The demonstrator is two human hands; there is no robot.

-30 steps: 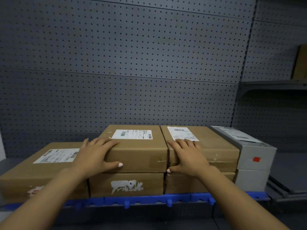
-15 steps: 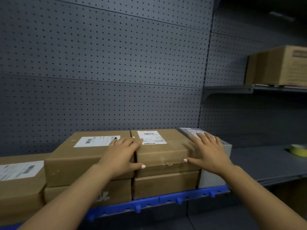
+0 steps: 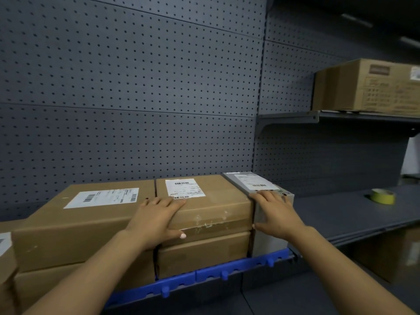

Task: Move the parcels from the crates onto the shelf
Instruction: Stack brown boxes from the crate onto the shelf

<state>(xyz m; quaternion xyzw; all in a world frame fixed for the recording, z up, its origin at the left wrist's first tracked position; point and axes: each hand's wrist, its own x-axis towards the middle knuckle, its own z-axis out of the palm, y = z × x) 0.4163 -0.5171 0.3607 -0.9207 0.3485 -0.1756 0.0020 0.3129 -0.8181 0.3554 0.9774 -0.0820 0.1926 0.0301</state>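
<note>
Brown cardboard parcel, matte, scuffed tape, tops stack on grey metal shelf. Left hand flat on its left edge, fingers straight. Right hand flat on grey box just right of parcel, fingers spread.

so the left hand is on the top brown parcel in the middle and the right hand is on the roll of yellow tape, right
Not quite. The left hand does rest on the top brown parcel in the middle, but the right hand lies on the grey parcel beside it, not on the roll of yellow tape. The tape sits untouched further right on the shelf, as the head view shows.
</note>
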